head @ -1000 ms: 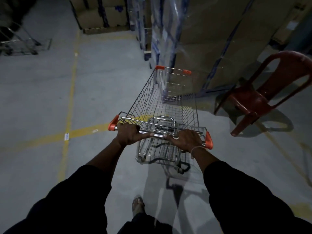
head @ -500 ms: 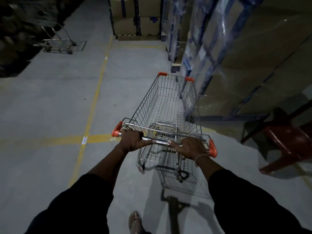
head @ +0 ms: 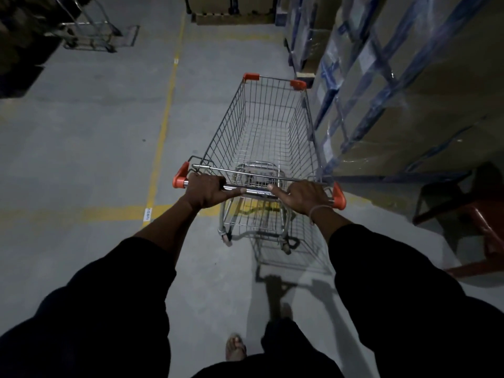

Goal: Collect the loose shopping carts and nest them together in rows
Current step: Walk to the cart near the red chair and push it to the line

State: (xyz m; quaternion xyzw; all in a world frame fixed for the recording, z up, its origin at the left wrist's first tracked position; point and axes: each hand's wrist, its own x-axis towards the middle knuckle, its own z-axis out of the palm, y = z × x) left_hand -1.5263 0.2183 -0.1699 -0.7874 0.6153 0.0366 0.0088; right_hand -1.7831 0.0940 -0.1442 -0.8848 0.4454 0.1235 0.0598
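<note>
A wire shopping cart (head: 261, 137) with orange corner caps stands in front of me on the grey concrete floor, its basket empty. My left hand (head: 204, 190) grips the left part of its metal handle bar, and my right hand (head: 305, 199) grips the right part. The cart's front points up the aisle, close beside the wrapped pallets on the right. Another metal cart (head: 90, 36) stands far off at the upper left, partly in shadow.
Tall pallets of cardboard boxes in plastic wrap (head: 395, 91) line the right side. A red plastic chair (head: 480, 225) sits at the right, behind the cart's handle. More boxes (head: 231, 9) stand at the far end. Yellow floor lines (head: 163, 126) run along and across the aisle.
The cart and I have rolled forward and turned left along the aisle. The red chair has slid toward the right edge, and the far cart at upper left has come closer.
</note>
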